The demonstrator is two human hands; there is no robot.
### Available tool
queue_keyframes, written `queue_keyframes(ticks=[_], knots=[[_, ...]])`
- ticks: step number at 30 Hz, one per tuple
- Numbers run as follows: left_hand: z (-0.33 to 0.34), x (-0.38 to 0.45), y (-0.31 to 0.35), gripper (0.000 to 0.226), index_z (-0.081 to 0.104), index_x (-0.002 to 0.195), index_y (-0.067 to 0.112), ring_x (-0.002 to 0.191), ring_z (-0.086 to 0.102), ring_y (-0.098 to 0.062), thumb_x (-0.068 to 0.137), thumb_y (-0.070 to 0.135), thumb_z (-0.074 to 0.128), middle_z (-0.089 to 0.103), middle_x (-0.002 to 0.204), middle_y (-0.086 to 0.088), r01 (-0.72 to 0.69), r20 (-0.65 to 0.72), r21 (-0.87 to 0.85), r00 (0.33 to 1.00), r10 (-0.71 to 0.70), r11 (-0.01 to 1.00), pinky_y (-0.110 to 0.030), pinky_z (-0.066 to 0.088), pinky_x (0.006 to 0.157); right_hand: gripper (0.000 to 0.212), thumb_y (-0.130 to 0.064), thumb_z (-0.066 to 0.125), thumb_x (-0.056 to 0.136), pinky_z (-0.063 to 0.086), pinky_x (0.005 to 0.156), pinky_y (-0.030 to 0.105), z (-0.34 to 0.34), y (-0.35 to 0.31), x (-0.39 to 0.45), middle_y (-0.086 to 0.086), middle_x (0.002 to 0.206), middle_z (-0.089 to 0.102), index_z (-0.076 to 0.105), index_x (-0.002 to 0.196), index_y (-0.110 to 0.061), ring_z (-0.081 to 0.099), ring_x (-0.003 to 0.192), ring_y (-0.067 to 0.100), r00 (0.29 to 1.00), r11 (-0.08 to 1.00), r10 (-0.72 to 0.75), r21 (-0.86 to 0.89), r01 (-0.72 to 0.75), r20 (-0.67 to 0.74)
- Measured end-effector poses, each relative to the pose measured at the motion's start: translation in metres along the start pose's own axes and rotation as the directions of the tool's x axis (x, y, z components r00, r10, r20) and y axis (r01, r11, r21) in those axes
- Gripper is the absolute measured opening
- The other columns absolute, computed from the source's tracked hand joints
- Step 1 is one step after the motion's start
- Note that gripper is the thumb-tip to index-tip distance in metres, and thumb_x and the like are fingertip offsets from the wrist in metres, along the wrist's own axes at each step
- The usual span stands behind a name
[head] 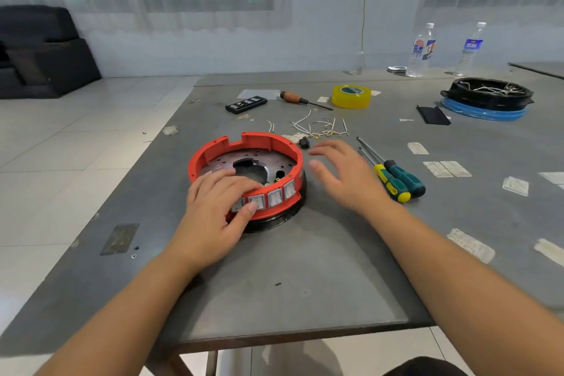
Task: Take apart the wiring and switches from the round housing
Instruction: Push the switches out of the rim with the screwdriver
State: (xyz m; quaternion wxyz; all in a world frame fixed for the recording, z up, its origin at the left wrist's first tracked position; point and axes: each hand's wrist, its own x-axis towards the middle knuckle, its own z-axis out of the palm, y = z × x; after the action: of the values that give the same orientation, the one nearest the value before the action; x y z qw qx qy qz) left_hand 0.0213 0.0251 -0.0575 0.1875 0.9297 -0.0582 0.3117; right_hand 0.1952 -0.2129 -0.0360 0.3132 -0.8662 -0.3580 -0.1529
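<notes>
A round red housing [259, 139] on a black base sits on the grey table [305, 268], with a perforated metal plate inside. Several white rocker switches [276, 197] line its near wall. My left hand [218, 210] grips that near rim, fingers curled over the top and thumb pressing the switch row. Just right of the housing, my right hand [341, 174] hovers with fingers spread and holds nothing. Loose white wires [317, 128] with brass terminals lie on the table behind the housing, beside a small black part [304, 142].
Two green-handled screwdrivers [393, 175] lie right of my right hand. Further back are a wooden-handled screwdriver [302, 100], a black bit case [246, 104] and yellow tape [351, 96]. A second black housing on a blue ring [486, 99] and two bottles [421, 50] stand far right.
</notes>
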Motion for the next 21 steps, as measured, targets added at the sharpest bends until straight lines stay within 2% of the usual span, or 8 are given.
queue_keyframes(ticks=[2,4,6,9,12,15,17,21], knots=[[0.008,0.004,0.000,0.040,0.070,0.129,0.030,0.142,0.043,-0.024,0.100,0.047,0.049,0.065,0.132,0.011,0.036,-0.032,0.027,0.999,-0.035,0.999,-0.035,0.016,0.122,0.036,-0.042,0.047,0.101,0.044,0.099,0.040,-0.018,0.010,0.010,0.006,0.127,0.060,0.069,0.121,-0.021,0.053,0.121,0.028,0.978,0.963,0.178,-0.184,-0.196,-0.111],[0.016,0.003,0.002,0.039,0.069,0.130,0.034,0.143,0.040,-0.028,0.101,0.049,0.048,0.061,0.135,0.009,0.076,-0.067,0.069,0.995,-0.071,0.995,-0.044,0.016,0.124,0.032,-0.036,0.047,0.100,0.043,0.099,0.042,-0.037,0.026,0.018,0.011,0.129,0.058,0.068,0.121,-0.022,0.051,0.122,0.035,0.915,0.861,0.382,-0.310,-0.404,-0.131],[0.021,0.001,0.000,0.037,0.068,0.129,0.039,0.144,0.037,-0.028,0.102,0.051,0.047,0.058,0.138,0.009,0.099,-0.101,0.114,0.991,-0.088,0.988,-0.051,0.019,0.123,0.035,-0.032,0.046,0.098,0.042,0.101,0.045,-0.056,0.044,0.025,0.014,0.134,0.055,0.065,0.124,-0.021,0.050,0.125,0.039,0.825,0.737,0.554,-0.396,-0.547,-0.108],[0.021,0.000,-0.004,0.037,0.066,0.131,0.042,0.144,0.035,-0.027,0.101,0.055,0.046,0.057,0.140,0.010,0.117,-0.113,0.119,0.988,-0.104,0.986,-0.050,0.021,0.121,0.039,-0.025,0.046,0.095,0.046,0.092,0.042,-0.072,0.064,0.033,0.018,0.135,0.056,0.060,0.128,-0.010,0.054,0.121,0.039,0.679,0.611,0.734,-0.454,-0.649,0.017],[0.020,0.000,-0.002,0.039,0.067,0.131,0.040,0.143,0.037,-0.027,0.101,0.054,0.046,0.057,0.140,0.008,0.125,-0.105,0.106,0.988,-0.114,0.986,-0.048,0.019,0.123,0.040,-0.026,0.048,0.099,0.044,0.084,0.038,-0.074,0.073,0.039,0.019,0.133,0.058,0.058,0.130,-0.002,0.056,0.110,0.036,0.609,0.592,0.781,-0.479,-0.648,0.141],[0.019,0.001,-0.002,0.042,0.068,0.131,0.035,0.144,0.037,-0.026,0.100,0.052,0.047,0.056,0.140,0.007,0.139,-0.106,0.069,0.986,-0.131,0.988,-0.044,0.014,0.126,0.041,-0.033,0.056,0.097,0.046,0.081,0.038,-0.073,0.081,0.040,0.015,0.115,0.057,0.059,0.126,-0.004,0.055,0.102,0.034,0.570,0.575,0.805,-0.451,-0.683,0.162],[0.018,0.002,-0.002,0.043,0.068,0.131,0.033,0.146,0.035,-0.026,0.099,0.052,0.047,0.055,0.142,0.005,0.151,-0.107,0.050,0.984,-0.145,0.987,-0.048,0.014,0.127,0.043,-0.035,0.059,0.096,0.048,0.083,0.040,-0.073,0.085,0.040,0.014,0.110,0.056,0.059,0.126,-0.003,0.057,0.102,0.034,0.562,0.570,0.812,-0.425,-0.703,0.158],[0.018,0.002,-0.001,0.045,0.069,0.131,0.033,0.148,0.031,-0.024,0.098,0.053,0.046,0.054,0.145,0.005,0.167,-0.113,0.038,0.980,-0.162,0.985,-0.056,0.019,0.125,0.049,-0.036,0.059,0.099,0.049,0.095,0.041,-0.073,0.093,0.040,0.019,0.131,0.060,0.057,0.131,0.000,0.058,0.118,0.036,0.585,0.578,0.800,-0.426,-0.696,0.132]])
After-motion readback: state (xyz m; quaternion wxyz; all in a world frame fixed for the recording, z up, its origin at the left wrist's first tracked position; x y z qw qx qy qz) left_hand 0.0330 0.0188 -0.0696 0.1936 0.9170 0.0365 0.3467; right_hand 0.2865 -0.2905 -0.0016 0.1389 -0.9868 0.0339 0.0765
